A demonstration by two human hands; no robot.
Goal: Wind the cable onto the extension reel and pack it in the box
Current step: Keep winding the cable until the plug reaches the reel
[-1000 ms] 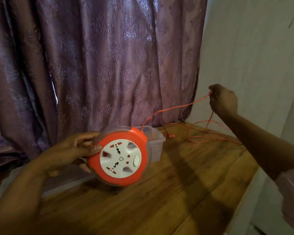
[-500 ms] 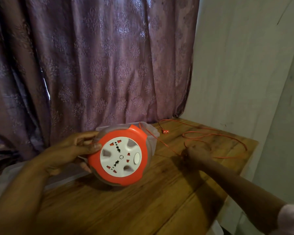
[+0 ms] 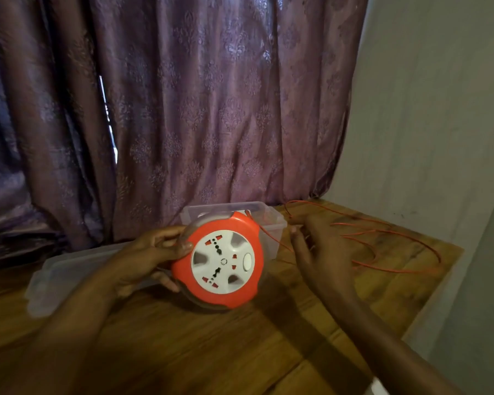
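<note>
Head view: my left hand [image 3: 143,260] grips the orange, white-faced reel [image 3: 223,260] upright; my right hand [image 3: 317,252], fingers spread, nears its thin orange cable [image 3: 388,232].

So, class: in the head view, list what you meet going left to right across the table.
Clear lid → left hand → extension reel → right hand → loose orange cable.
</note>
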